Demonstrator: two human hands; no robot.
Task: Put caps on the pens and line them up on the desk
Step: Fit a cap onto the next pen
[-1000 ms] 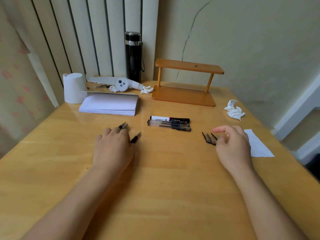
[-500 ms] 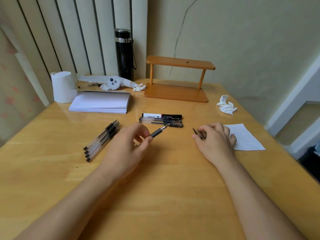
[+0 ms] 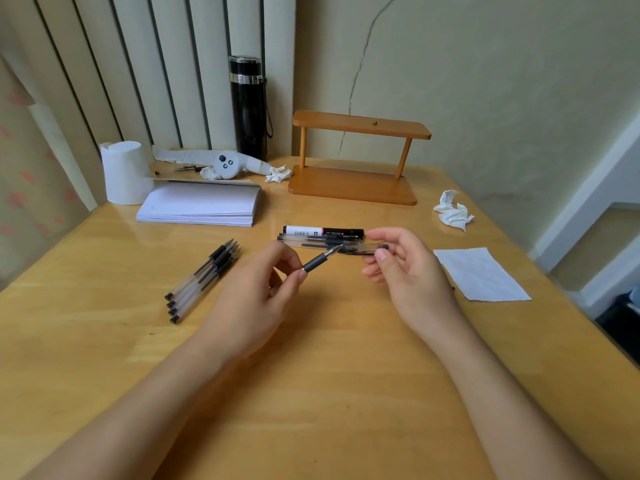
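Observation:
My left hand (image 3: 256, 289) holds an uncapped black pen (image 3: 320, 259), tip pointing up and right. My right hand (image 3: 405, 268) pinches a clear pen cap (image 3: 363, 250) with its open end facing the tip, a small gap between them. Several uncapped pens (image 3: 204, 278) lie side by side on the desk to the left. A row of capped pens (image 3: 318, 239), with a black-and-white marker (image 3: 323, 231) at the back, lies just behind my hands.
A white paper sheet (image 3: 479, 273) lies right of my right hand, crumpled tissue (image 3: 452, 214) behind it. A paper stack (image 3: 201, 207), tissue roll (image 3: 123, 173), black flask (image 3: 249, 107) and wooden stand (image 3: 353, 185) sit at the back of the wooden desk (image 3: 311, 393).
My left hand took one pen out of the bundle, left the rest lying on the desk, and raised it. My right hand picked a cap off the desk and brought it toward the tip.

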